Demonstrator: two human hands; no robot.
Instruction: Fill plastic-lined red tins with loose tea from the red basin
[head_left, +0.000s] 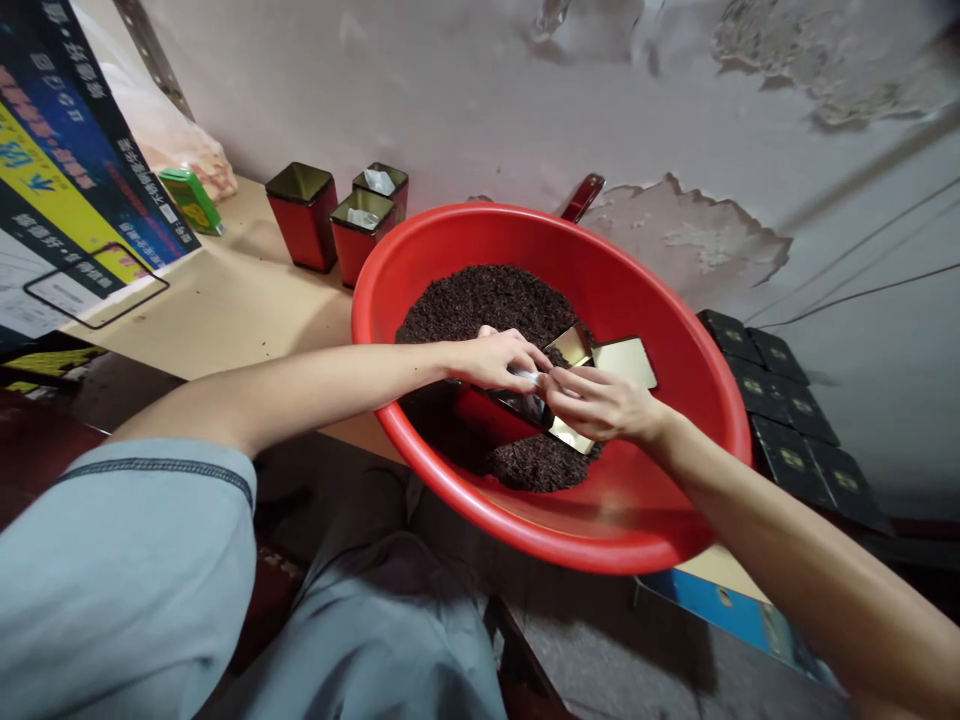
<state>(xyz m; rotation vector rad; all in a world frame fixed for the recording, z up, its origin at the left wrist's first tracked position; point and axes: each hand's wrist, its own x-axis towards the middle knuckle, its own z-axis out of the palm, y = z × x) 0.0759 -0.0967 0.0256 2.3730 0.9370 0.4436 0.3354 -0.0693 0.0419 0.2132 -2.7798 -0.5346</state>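
Observation:
A large red basin (637, 300) holds a heap of dark, loose dried leaves (480, 300), which look like tea. Inside it a red tin (495, 418) lies tilted on the leaves, its gold-coloured lid (630, 362) beside my fingers, swung open. A clear plastic bag (531, 404) shows at the tin's mouth. My left hand (506, 358) reaches over the tin and pinches the bag's edge. From the other side, my right hand (596, 402) has its fingertips closed on the same edge, almost touching the left. The bag's lower part is hidden.
Several open red tins (301, 215) stand left of the basin, two with plastic inside. A green box (191, 200) and large printed cartons (75, 170) are farther left. Black square tins or lids (787, 400) line the right side. Behind rises a peeling wall (450, 90).

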